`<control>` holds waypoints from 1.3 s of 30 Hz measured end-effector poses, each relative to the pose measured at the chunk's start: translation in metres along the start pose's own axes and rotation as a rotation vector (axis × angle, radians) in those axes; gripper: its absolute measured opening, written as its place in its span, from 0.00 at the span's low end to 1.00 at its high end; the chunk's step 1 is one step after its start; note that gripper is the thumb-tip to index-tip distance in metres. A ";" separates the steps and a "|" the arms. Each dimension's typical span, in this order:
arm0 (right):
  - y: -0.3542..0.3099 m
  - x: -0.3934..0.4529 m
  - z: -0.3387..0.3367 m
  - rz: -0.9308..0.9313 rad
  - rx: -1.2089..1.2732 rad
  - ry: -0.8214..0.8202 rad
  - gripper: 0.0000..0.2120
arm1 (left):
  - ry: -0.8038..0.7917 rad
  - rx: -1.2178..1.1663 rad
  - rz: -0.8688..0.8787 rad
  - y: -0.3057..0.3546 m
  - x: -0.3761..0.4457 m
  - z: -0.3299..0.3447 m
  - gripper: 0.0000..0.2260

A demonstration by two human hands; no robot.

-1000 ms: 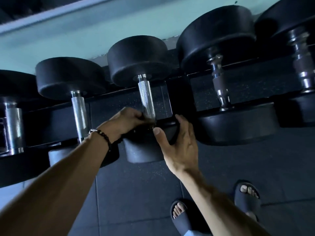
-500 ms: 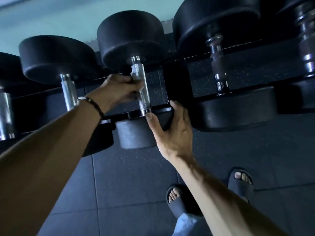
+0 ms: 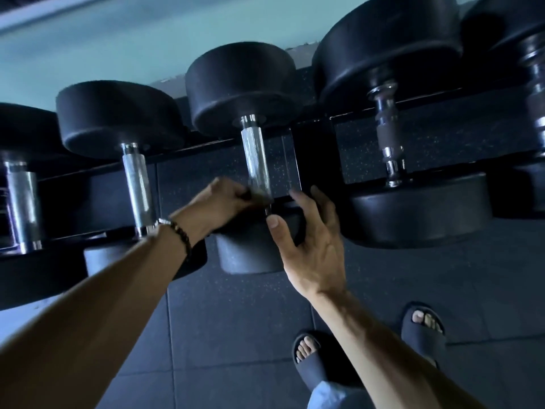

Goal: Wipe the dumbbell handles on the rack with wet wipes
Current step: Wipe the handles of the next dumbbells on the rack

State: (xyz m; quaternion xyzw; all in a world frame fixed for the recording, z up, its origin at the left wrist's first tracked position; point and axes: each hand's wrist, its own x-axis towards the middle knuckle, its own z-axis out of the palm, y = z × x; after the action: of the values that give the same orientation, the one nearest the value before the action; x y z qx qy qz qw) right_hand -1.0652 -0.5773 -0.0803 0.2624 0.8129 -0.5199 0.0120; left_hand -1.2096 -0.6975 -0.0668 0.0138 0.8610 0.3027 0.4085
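Rack [image 3: 188, 149], dark metal, carrying black dumbbells in a row. Far-left dumbbell [image 3: 20, 202] with a thick steel handle; next dumbbell [image 3: 137, 187], handle bare. Left hand [image 3: 219, 202], beaded bracelet [image 3: 181, 234] at the wrist, fingers curled round the lower end of the middle dumbbell handle [image 3: 255, 160]; a wipe cannot be made out there. Right hand [image 3: 312, 240], fingers spread and relaxed, resting against that dumbbell's near head [image 3: 247, 255]. Larger dumbbell [image 3: 389, 137] to the right. Slippered feet [image 3: 309, 358] on floor tiles.
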 end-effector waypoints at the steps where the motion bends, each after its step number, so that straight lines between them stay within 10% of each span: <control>1: -0.001 -0.002 -0.001 -0.024 -0.019 -0.006 0.30 | -0.040 0.055 -0.017 -0.004 -0.004 0.003 0.08; 7: 0.000 -0.013 0.004 -0.161 -0.131 -0.007 0.26 | 0.372 -0.464 0.111 0.020 0.032 -0.015 0.04; 13: 0.002 -0.010 0.005 -0.170 -0.151 0.014 0.24 | -0.019 0.025 -0.063 -0.001 -0.004 0.002 0.09; 18: 0.005 -0.010 0.007 -0.187 -0.154 0.049 0.25 | 0.342 -0.637 0.066 0.033 0.037 -0.020 0.04; 24: 0.004 -0.008 0.008 -0.183 -0.140 0.054 0.21 | -0.002 -0.334 -0.038 -0.004 0.002 0.003 0.04; 30: 0.007 -0.008 0.008 -0.199 -0.146 0.053 0.25 | -0.027 -0.966 0.054 0.014 0.044 -0.016 0.22; 34: 0.007 -0.008 0.008 -0.184 -0.153 0.052 0.22 | -0.351 -0.725 0.006 -0.016 0.022 -0.001 0.17; 39: 0.008 -0.008 0.008 -0.186 -0.166 0.054 0.24 | -0.144 -0.892 0.120 0.003 0.047 -0.020 0.13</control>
State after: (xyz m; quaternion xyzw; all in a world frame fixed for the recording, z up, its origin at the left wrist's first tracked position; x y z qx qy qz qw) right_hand -1.0570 -0.5848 -0.0881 0.1979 0.8738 -0.4427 -0.0363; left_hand -1.2558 -0.6923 -0.0887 -0.0926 0.6137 0.6652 0.4150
